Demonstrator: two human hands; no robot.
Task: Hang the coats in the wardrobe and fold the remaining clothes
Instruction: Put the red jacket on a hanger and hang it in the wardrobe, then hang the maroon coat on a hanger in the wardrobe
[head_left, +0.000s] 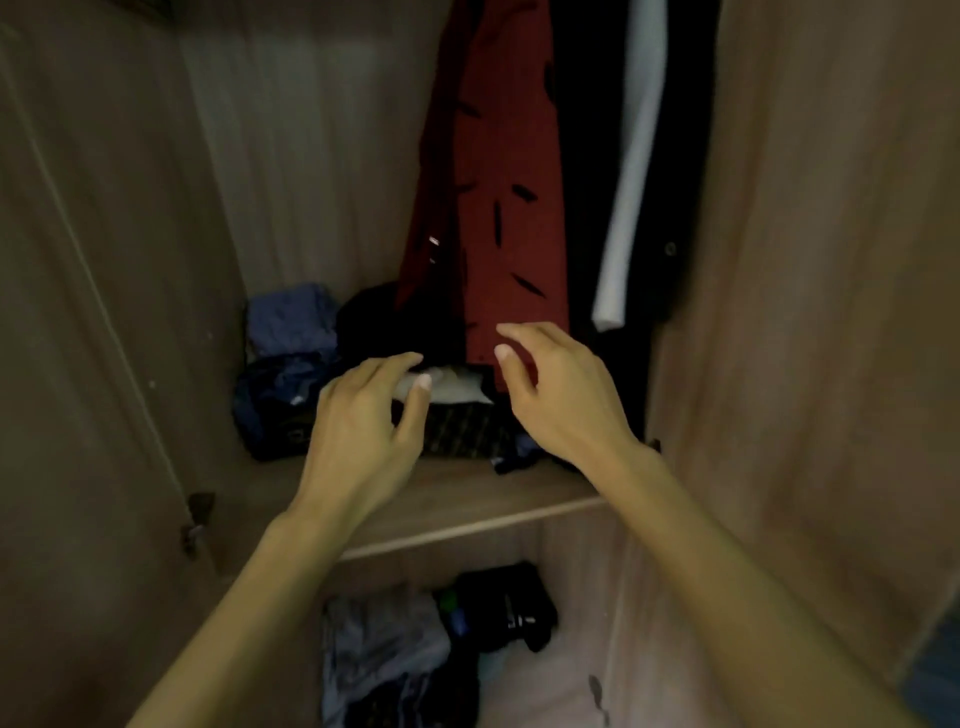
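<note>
A dark red garment (493, 197) with black dashes hangs inside the wardrobe, with black and white clothes (636, 171) hanging to its right. On the shelf (467, 499) below lies a heap of clothes: a blue piece (291, 319), a dark blue piece (275, 395), a white item (452, 387) and a dark patterned piece (462, 431). My left hand (363, 431) hovers over the heap with fingers apart, holding nothing. My right hand (561, 395) is open at the red garment's lower hem, fingertips close to the cloth.
Wooden wardrobe walls close in at left (104, 312) and right (805, 312). Under the shelf lies a second heap with grey-blue cloth (379, 644) and a black item (509, 603). A metal hinge (197, 519) sits on the left panel.
</note>
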